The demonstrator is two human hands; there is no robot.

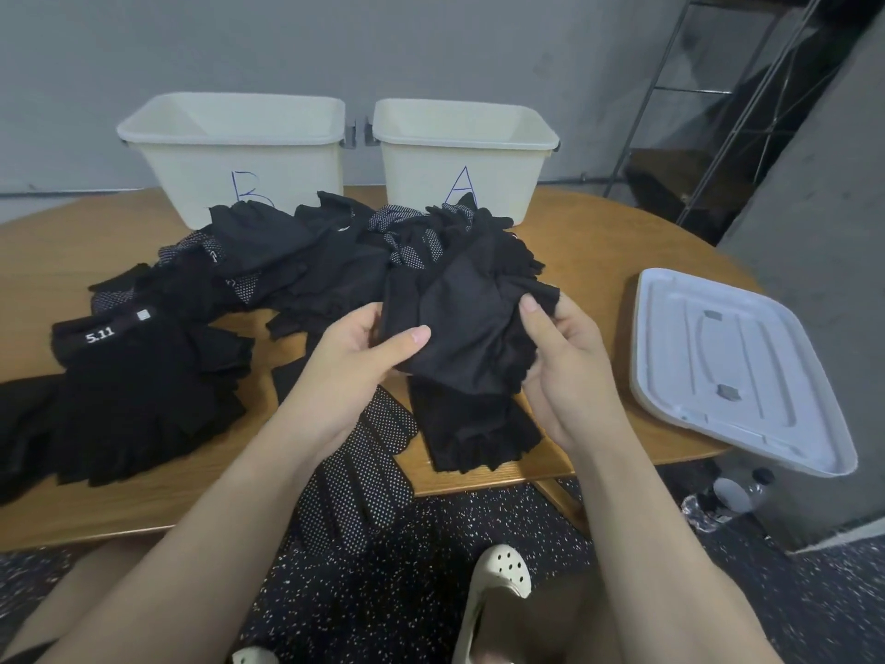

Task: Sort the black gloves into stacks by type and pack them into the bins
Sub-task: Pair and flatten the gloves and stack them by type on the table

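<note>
Both hands hold one soft black glove in the middle of the frame, up off the table. The left hand pinches its left edge, thumb on top. The right hand pinches its right edge, thumb on top too. The fingers are curled tight on the cloth, so neither hand is free.

The glove hangs with its long side running from top to bottom of the frame. Right under it, toward the lower middle, lies a small stack of plain gloves on the table. I think the held glove goes there next, straight down, and both hands are about as near.

A dotted glove lies just left of that stack. A thick stack sits at the left. The big mixed pile is behind the hands. Bin B and bin A stand at the top, with nothing seen inside. A white lid lies at the right.
</note>
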